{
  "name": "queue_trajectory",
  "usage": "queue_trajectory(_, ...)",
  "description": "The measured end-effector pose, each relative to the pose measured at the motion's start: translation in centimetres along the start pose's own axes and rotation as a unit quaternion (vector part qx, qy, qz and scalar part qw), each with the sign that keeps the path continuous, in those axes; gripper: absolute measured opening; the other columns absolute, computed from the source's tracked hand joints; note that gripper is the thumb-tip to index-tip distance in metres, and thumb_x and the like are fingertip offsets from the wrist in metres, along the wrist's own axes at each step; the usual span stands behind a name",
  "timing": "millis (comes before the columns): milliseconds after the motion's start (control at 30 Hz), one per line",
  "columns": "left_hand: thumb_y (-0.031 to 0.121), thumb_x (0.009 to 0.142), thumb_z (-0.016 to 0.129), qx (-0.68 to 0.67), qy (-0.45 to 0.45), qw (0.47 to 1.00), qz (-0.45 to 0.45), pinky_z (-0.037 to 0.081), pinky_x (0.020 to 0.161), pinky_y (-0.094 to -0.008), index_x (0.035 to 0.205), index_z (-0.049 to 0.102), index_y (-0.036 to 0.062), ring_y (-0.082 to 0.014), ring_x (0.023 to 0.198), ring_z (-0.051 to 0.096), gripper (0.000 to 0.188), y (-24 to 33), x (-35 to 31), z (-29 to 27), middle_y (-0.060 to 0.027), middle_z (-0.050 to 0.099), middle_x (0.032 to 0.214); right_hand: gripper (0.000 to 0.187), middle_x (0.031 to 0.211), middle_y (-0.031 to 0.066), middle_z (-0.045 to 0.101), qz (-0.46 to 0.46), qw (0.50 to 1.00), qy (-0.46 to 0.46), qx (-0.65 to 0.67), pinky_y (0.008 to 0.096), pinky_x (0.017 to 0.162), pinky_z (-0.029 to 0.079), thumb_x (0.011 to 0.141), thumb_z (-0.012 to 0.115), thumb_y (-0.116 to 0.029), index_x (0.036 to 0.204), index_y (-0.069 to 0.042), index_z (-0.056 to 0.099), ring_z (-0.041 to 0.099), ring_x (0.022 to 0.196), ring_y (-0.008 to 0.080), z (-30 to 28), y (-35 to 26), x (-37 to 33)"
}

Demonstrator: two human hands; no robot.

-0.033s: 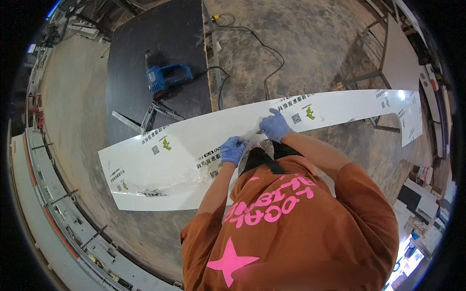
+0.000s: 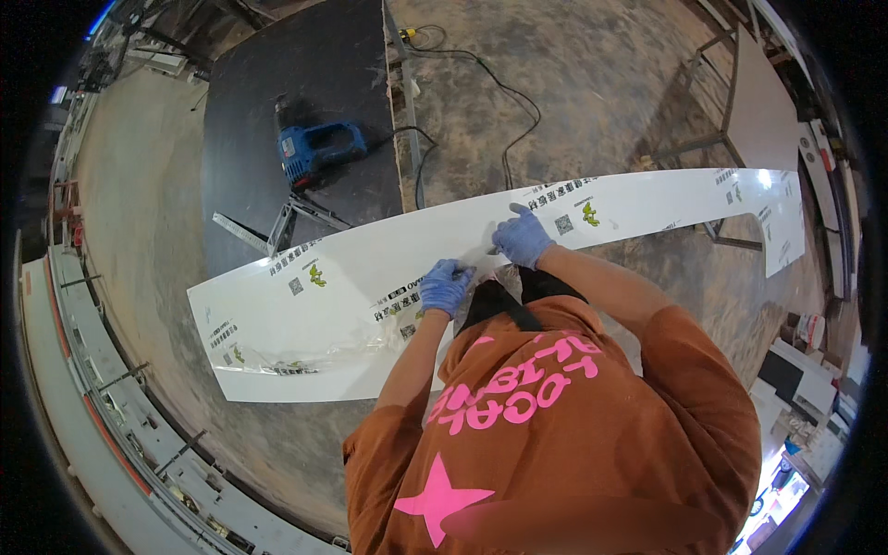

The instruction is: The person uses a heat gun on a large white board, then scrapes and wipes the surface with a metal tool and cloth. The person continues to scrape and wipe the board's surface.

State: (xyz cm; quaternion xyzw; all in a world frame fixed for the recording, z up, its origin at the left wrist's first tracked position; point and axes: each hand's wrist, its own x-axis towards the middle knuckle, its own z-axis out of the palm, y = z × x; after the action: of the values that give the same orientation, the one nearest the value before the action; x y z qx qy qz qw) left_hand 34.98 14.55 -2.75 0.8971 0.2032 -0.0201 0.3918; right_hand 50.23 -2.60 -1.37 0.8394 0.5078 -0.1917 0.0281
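A long, curved white panel (image 2: 370, 268) with printed clear protective film spans the view in front of me. Along its near left part the protective film (image 2: 305, 359) is loose and crumpled, baring a white strip of panel. My left hand (image 2: 446, 286), in a blue glove, is closed in a pinch at the film by the panel's near edge. My right hand (image 2: 524, 238), also blue-gloved, is just to its right, fingers curled at the film, one finger pointing outward. Wrinkled film stretches between the hands; the exact grip is partly hidden.
Beyond the panel, a dark-topped table (image 2: 250, 83) holds a blue corded heat gun (image 2: 319, 153) and a metal square (image 2: 242, 231). A black cord (image 2: 518, 111) trails over the floor. A metal-framed stand (image 2: 763, 111) is at far right; a long machine bed (image 2: 120, 398) lies left.
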Motion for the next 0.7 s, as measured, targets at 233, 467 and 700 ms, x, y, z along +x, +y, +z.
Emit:
queue_trajectory(233,0.036,0.079,0.07,0.121,-0.125,0.983,0.066,0.051,0.08,-0.0432,0.098,0.07,0.0185,-0.0306,0.088,0.064,0.026,3.8,4.6,2.4,-0.0097,0.065,0.098,0.013,0.088,0.0008,0.069,0.01,0.996,0.005,0.093,0.0415,0.101,0.039,0.081,0.06,-0.023,0.089,-0.022,0.07,0.067,0.083,0.0217,-1.8,0.5,-0.7)
queue_trajectory(467,0.035,0.081,0.067,0.123,-0.149,0.974,0.122,0.052,0.076,-0.0415,0.096,0.071,0.0204,-0.0303,0.086,0.065,0.021,3.2,6.1,3.5,-0.0078,0.067,0.093,0.031,0.094,0.0027,0.069,0.173,0.962,0.1,0.185,0.0349,0.086,0.05,0.072,0.072,-0.03,0.1,-0.016,0.071,0.066,0.093,0.0224,-0.7,-2.1,-5.1)
queue_trajectory(700,0.032,0.08,0.071,0.073,-0.132,0.983,0.105,0.052,0.073,-0.0398,0.093,0.072,0.017,-0.0295,0.084,0.066,0.02,3.5,5.8,3.2,-0.009,0.068,0.092,0.038,0.09,0.0081,0.071,0.381,0.778,0.238,0.439,0.0378,0.085,0.05,0.079,0.072,-0.044,0.1,-0.012,0.072,0.067,0.084,0.0268,1.3,-0.5,-7.6)
